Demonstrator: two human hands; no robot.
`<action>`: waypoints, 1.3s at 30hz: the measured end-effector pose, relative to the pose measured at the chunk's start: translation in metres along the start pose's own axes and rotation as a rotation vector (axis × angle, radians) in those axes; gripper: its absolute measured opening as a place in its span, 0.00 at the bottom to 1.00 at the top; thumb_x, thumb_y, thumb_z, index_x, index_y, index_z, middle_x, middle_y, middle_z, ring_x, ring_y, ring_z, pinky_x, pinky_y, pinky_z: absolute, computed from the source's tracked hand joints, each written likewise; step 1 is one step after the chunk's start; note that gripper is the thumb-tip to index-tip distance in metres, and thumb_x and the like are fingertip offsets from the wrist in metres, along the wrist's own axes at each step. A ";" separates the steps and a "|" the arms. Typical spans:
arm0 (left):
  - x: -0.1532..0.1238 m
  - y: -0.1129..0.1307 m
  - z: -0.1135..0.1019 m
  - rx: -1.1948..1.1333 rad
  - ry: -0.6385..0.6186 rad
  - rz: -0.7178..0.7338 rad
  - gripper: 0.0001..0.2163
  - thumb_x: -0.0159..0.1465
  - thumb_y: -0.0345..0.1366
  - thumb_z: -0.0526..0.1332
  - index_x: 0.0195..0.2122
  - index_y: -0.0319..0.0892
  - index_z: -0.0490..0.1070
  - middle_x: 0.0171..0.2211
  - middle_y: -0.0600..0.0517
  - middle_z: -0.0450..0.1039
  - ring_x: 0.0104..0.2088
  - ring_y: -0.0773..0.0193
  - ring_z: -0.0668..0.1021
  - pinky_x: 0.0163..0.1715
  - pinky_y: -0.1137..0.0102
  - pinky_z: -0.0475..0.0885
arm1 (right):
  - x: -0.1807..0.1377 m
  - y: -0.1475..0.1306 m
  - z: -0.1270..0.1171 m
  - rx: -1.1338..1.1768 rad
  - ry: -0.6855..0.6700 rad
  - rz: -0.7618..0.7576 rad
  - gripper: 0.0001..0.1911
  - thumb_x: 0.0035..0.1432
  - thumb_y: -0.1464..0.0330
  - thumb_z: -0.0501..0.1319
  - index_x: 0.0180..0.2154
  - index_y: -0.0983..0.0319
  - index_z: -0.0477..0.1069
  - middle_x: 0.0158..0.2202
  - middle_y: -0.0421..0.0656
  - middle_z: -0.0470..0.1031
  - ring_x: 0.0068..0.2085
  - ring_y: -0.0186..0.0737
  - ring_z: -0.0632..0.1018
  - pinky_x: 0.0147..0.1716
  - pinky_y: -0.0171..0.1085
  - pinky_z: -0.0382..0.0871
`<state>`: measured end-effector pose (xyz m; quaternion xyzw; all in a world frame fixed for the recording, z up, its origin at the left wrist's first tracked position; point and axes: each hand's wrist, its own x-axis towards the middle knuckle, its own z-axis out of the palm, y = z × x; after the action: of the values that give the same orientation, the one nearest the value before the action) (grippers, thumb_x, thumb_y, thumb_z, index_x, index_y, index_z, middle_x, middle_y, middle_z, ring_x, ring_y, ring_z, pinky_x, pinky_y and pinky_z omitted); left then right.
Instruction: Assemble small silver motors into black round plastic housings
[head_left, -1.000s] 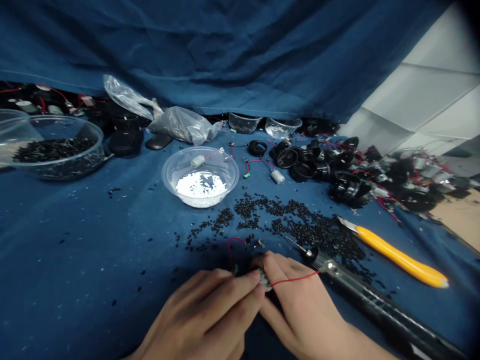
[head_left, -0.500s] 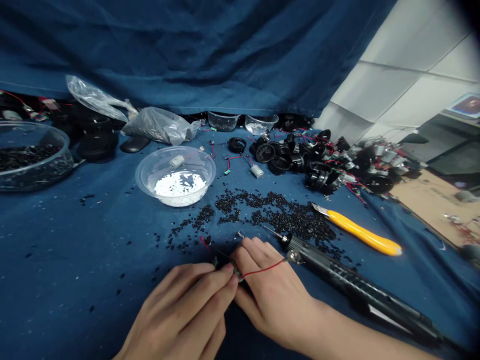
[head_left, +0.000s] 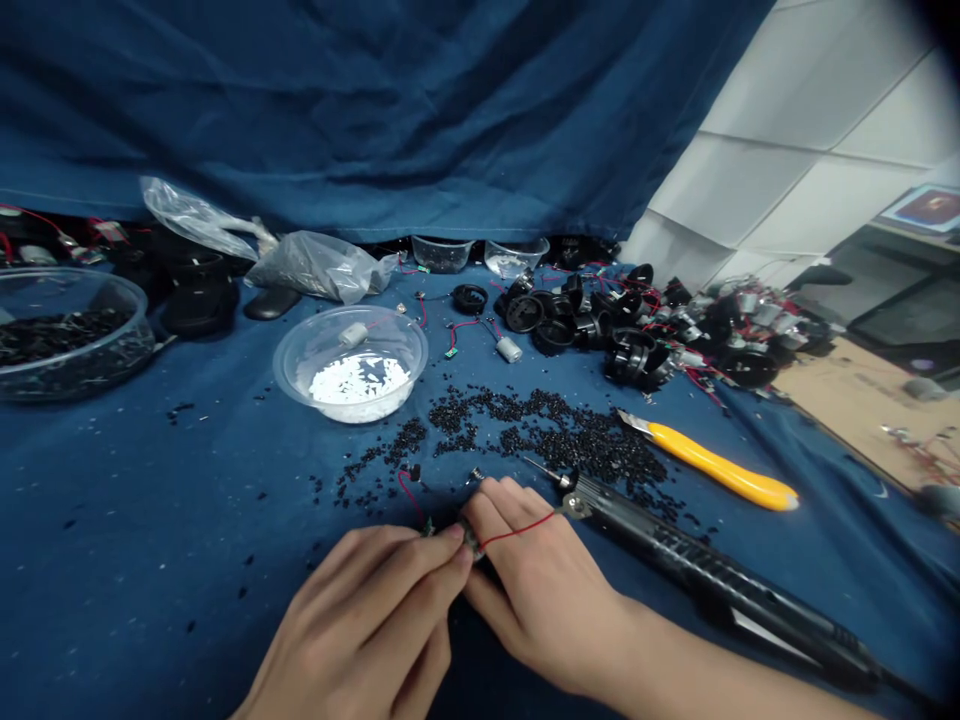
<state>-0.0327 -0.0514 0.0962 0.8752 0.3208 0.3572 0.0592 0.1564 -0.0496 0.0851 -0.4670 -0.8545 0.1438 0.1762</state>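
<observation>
blue cloth (head_left: 150, 520): both hands (head_left: 450, 600) pinch motor (head_left: 471, 540) (red-wired).

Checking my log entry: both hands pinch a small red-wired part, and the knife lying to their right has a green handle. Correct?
No. The head view shows the knife has a yellow handle, not green. The left hand and right hand do pinch the small red-wired part.

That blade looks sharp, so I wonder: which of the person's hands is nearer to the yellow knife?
Right. The right hand sits down-left of the yellow knife, the black screwdriver between them; the left hand is farther left. Both pinch a small wired part.
</observation>
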 end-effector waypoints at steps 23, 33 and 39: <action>-0.002 0.002 0.001 0.032 0.053 0.036 0.11 0.66 0.22 0.56 0.43 0.37 0.77 0.42 0.49 0.82 0.38 0.66 0.82 0.42 0.69 0.74 | -0.001 -0.004 0.000 -0.037 -0.005 0.015 0.04 0.66 0.69 0.53 0.38 0.63 0.64 0.38 0.47 0.68 0.38 0.47 0.67 0.37 0.45 0.65; -0.005 0.005 -0.002 0.122 -0.008 0.098 0.11 0.69 0.22 0.53 0.43 0.36 0.74 0.43 0.49 0.83 0.42 0.64 0.83 0.41 0.69 0.74 | 0.000 -0.004 -0.002 -0.050 -0.011 0.004 0.04 0.67 0.69 0.53 0.38 0.61 0.62 0.37 0.45 0.68 0.37 0.46 0.67 0.34 0.43 0.62; -0.005 0.003 0.003 0.077 -0.011 0.063 0.09 0.67 0.21 0.57 0.45 0.36 0.72 0.44 0.48 0.81 0.41 0.65 0.83 0.40 0.72 0.77 | -0.001 -0.003 -0.001 -0.002 -0.028 0.012 0.04 0.67 0.69 0.53 0.39 0.62 0.64 0.37 0.47 0.69 0.37 0.48 0.67 0.36 0.44 0.63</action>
<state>-0.0314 -0.0567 0.0919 0.8885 0.3063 0.3414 0.0157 0.1545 -0.0517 0.0869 -0.4704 -0.8541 0.1506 0.1631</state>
